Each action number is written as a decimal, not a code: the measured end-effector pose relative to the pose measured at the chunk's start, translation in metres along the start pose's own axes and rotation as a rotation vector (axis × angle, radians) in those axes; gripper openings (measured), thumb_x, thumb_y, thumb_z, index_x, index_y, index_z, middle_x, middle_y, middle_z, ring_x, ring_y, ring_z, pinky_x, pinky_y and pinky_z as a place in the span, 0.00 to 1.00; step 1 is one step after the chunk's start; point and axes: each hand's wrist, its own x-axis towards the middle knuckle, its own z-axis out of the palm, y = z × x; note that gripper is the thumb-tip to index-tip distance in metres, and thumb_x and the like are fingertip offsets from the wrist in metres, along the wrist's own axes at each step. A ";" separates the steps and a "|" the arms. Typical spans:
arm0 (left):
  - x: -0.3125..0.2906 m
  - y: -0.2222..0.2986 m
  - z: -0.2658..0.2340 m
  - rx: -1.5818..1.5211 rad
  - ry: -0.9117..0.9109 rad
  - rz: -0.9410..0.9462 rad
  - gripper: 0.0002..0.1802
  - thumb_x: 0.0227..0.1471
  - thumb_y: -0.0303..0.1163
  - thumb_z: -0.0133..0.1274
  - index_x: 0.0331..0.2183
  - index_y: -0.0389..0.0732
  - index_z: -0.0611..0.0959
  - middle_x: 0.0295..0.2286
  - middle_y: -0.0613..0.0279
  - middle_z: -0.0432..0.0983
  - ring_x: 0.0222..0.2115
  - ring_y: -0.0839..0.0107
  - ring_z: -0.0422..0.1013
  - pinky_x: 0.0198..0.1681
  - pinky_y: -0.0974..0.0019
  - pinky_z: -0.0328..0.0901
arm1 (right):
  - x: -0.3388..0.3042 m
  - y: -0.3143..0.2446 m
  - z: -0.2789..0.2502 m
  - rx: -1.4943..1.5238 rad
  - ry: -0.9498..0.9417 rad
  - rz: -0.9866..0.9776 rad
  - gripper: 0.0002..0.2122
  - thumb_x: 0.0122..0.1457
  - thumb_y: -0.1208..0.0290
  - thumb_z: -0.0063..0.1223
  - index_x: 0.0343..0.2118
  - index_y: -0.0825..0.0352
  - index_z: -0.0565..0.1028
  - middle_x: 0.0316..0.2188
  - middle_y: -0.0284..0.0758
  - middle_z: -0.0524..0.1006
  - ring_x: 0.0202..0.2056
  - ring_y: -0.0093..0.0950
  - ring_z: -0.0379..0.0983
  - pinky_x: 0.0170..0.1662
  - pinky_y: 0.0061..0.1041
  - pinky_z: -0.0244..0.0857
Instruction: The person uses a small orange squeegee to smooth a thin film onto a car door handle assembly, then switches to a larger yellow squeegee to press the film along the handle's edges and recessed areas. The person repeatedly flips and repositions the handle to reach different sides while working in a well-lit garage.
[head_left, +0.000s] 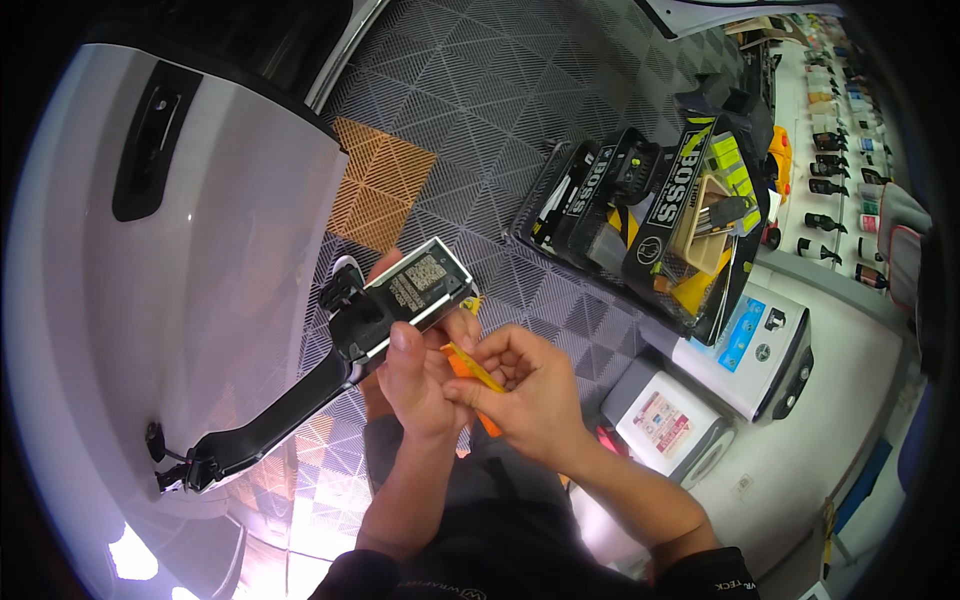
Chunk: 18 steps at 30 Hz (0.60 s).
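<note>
Work seems under way at the centre of the frame, where the left hand [415, 392] curls around the labelled end of a white-edged black part [335, 372] and the right hand [535, 395] pinches an orange-yellow tool [466, 364] (how much remains, I cannot tell).

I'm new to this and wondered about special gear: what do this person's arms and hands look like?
The ungloved left hand and ungloved right hand are bare, with no watch or cable visible. Short black fabric sleeves leave the uncovered forearms showing; small pale lettering marks the right sleeve's edge.
</note>
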 end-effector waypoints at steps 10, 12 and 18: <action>0.006 -0.001 -0.010 -0.156 -0.104 -0.009 0.43 0.61 0.50 0.62 0.67 0.39 0.64 0.53 0.41 0.73 0.18 0.85 0.60 0.19 0.80 0.57 | -0.012 0.012 -0.009 -0.108 -0.073 0.039 0.11 0.59 0.71 0.69 0.39 0.68 0.78 0.20 0.23 0.74 0.19 0.09 0.60 0.22 0.16 0.52; 0.009 0.001 -0.014 -0.227 -0.102 -0.034 0.47 0.56 0.46 0.68 0.66 0.33 0.64 0.44 0.53 0.76 0.25 0.81 0.68 0.25 0.75 0.65 | -0.012 0.001 -0.011 -0.157 -0.154 0.051 0.11 0.61 0.72 0.65 0.43 0.68 0.77 0.20 0.24 0.74 0.19 0.10 0.63 0.22 0.17 0.53; 0.018 -0.005 -0.017 -0.102 -0.176 0.065 0.44 0.51 0.43 0.72 0.63 0.45 0.69 0.59 0.37 0.69 0.63 0.41 0.66 0.58 0.45 0.75 | -0.016 -0.115 -0.037 -0.195 -0.153 0.488 0.11 0.65 0.73 0.59 0.48 0.71 0.77 0.19 0.29 0.76 0.18 0.14 0.68 0.22 0.19 0.58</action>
